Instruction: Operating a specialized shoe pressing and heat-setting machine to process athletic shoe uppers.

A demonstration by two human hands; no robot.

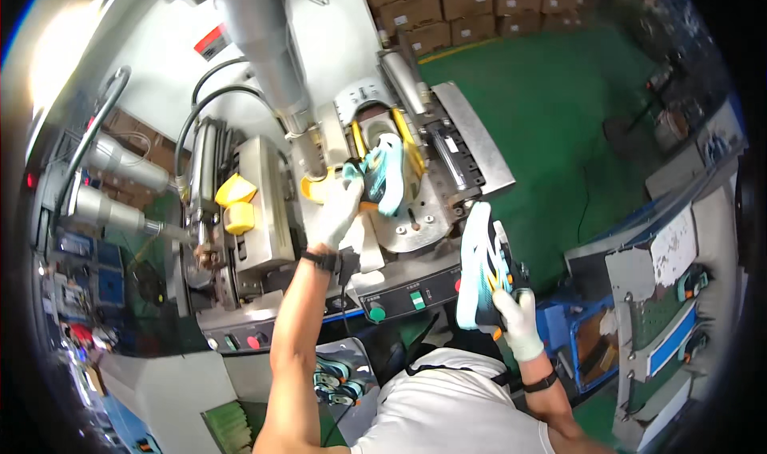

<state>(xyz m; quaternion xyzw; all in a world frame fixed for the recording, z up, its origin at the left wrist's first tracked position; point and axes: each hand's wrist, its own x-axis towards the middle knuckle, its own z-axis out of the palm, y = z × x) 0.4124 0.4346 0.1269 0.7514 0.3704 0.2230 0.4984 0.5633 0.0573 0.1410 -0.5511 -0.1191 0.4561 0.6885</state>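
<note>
My left hand (339, 214), in a white glove, reaches into the press and closes on the near left side of a shoe (391, 178). That shoe is light blue and black with a pale sole, and it rests on the metal plate (415, 222) between yellow pads (409, 141). On the right, in front of the machine, my gloved right hand (518, 320) grips a similar shoe (479, 266). It is held up lengthwise, with its pale sole toward the left and orange bits near my fingers.
A thick press cylinder (272, 47) comes down just beyond my left hand. Left of it is a second station with yellow pads (238, 205). Buttons line the front panel (399, 301). Several shoes lie on a low tray (351, 378); a grey rack (663, 342) stands right, stacked cartons (447, 7) behind.
</note>
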